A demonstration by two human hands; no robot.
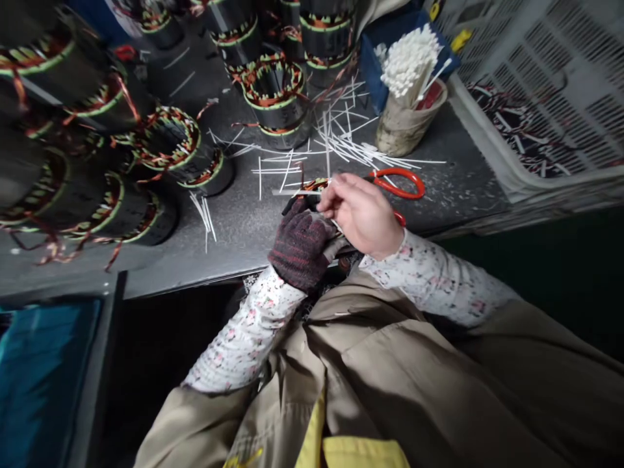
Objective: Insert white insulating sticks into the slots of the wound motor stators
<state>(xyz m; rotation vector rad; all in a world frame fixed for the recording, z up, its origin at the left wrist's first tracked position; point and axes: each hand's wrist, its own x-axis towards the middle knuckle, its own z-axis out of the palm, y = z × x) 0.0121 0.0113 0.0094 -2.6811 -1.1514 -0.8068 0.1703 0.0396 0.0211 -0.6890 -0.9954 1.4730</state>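
Observation:
My left hand (299,247), in a dark knitted glove with red stripes, curls over a motor stator (314,185). Most of that stator is hidden under my hands; copper wire and a little of its yellow-green edge show past the fingers. My bare right hand (363,211) sits just to the right with thumb and fingers pinched together. A thin white strip (328,146) stands up from those fingertips. Beside and partly behind the right hand lie scissors (402,183) with red loop handles, their blades hidden.
Loose white strips (351,146) are scattered over the dark bench (244,224). Wound stators (275,97) stand in stacks at the back and left. A cup (412,123) full of white-tipped sticks stands before a blue bin (370,62). At right is a white plastic basket (546,185) with wire scraps.

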